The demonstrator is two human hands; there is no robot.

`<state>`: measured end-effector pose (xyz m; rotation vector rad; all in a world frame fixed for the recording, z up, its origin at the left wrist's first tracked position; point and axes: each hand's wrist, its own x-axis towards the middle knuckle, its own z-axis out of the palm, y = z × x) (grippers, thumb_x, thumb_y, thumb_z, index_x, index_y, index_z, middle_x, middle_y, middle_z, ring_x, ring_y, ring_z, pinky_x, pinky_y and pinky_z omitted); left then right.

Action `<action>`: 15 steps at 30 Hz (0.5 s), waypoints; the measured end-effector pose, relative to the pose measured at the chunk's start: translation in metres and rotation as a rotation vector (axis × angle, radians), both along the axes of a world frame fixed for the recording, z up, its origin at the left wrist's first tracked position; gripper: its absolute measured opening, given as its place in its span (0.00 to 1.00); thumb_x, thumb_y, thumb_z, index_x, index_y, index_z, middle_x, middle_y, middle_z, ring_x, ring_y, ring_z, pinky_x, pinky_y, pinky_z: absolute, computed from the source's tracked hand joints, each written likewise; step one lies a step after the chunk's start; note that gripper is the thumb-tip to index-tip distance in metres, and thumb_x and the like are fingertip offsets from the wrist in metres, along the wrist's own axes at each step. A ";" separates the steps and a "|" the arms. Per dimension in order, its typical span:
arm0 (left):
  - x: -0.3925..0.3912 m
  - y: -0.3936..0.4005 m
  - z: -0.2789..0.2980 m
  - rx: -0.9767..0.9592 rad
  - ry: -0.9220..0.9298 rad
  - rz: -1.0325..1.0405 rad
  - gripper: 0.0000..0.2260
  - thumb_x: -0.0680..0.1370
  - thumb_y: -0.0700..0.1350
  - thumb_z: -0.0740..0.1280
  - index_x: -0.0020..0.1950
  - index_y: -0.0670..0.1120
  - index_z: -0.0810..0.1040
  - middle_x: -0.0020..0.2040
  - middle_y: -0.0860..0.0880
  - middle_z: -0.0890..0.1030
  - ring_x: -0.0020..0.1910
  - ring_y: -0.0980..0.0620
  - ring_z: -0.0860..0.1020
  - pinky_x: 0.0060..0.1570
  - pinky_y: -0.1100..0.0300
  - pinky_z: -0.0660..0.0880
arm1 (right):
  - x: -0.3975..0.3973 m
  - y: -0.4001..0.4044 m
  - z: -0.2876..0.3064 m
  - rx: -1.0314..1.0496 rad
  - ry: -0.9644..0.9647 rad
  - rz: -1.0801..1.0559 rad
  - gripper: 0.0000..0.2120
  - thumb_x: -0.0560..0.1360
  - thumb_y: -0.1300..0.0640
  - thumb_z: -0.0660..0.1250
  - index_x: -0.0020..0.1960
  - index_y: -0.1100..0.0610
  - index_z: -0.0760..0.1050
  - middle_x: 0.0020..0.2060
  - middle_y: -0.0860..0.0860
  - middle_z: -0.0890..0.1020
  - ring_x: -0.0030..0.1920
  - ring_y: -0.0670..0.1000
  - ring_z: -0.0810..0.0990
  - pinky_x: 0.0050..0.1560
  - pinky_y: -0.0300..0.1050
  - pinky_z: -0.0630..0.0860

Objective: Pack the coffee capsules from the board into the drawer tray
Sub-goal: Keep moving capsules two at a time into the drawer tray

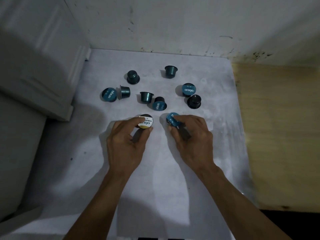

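Head view, dim light. The left hand (126, 135) is pinching a white-and-gold-lidded capsule (146, 121) between thumb and fingertips, lid facing the camera, at about 6 o'clock of the scatter. The right hand (192, 135) is gripping a blue-lidded capsule (172, 118) the same way, just beside the other at roughly 5 o'clock. Both capsules are sitting low over the white board (173, 179); whether they are lifted clear or resting on it cannot be told.

Eight capsules are lying loose on the board beyond the hands:
- teal capsule, base up (133, 77), at 11 o'clock
- teal capsule, rim up (171, 71), at 1 o'clock
- blue-lidded capsule on its side (109, 94) at 9 o'clock, with a teal one on its side (125, 91) touching or nearly touching it
- teal capsule, rim up (146, 96), near centre, and a blue-lidded one (159, 103) just beside it
- blue-lidded capsule (188, 90) at 3 o'clock, with a dark capsule, base up (194, 101), close below it

The drawer tray is not showing in this view; no capsule is seen packed.

Judgement: the task is looking early, with ten capsules in view, two in hand and eight waiting. A pale wooden surface (277, 135) is lying at 3 o'clock of the board.
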<state>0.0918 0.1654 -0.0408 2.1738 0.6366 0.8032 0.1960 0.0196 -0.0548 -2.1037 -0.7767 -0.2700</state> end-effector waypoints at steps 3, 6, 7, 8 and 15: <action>-0.002 -0.002 0.005 -0.092 -0.036 0.021 0.12 0.71 0.41 0.77 0.53 0.42 0.83 0.49 0.52 0.82 0.44 0.53 0.81 0.44 0.68 0.76 | -0.001 -0.001 0.004 -0.010 0.049 -0.013 0.12 0.70 0.60 0.77 0.52 0.59 0.81 0.46 0.50 0.84 0.49 0.50 0.79 0.51 0.31 0.72; -0.012 -0.003 0.020 -0.175 -0.054 0.048 0.12 0.70 0.42 0.77 0.52 0.44 0.83 0.50 0.49 0.83 0.47 0.50 0.82 0.39 0.67 0.78 | -0.008 -0.005 0.023 0.028 0.184 -0.015 0.13 0.69 0.59 0.78 0.52 0.57 0.81 0.47 0.43 0.81 0.49 0.49 0.80 0.50 0.27 0.72; -0.017 -0.005 0.029 -0.180 -0.062 0.060 0.12 0.70 0.41 0.77 0.52 0.45 0.83 0.50 0.48 0.83 0.45 0.50 0.82 0.36 0.68 0.76 | -0.012 -0.006 0.032 0.030 0.213 -0.007 0.12 0.70 0.58 0.77 0.52 0.56 0.82 0.47 0.41 0.80 0.50 0.49 0.80 0.50 0.25 0.71; -0.023 -0.007 0.038 -0.180 -0.067 0.071 0.12 0.70 0.41 0.77 0.53 0.46 0.83 0.49 0.49 0.83 0.44 0.51 0.82 0.33 0.69 0.75 | -0.016 -0.008 0.043 0.027 0.223 0.000 0.12 0.70 0.57 0.77 0.53 0.55 0.81 0.48 0.40 0.79 0.51 0.48 0.80 0.51 0.27 0.72; -0.084 -0.029 0.138 -0.197 -0.051 0.130 0.11 0.70 0.43 0.77 0.50 0.54 0.82 0.44 0.55 0.82 0.29 0.67 0.73 0.28 0.75 0.65 | -0.058 -0.024 0.135 0.071 0.291 0.026 0.12 0.71 0.49 0.75 0.53 0.47 0.81 0.45 0.44 0.83 0.47 0.44 0.80 0.44 0.40 0.78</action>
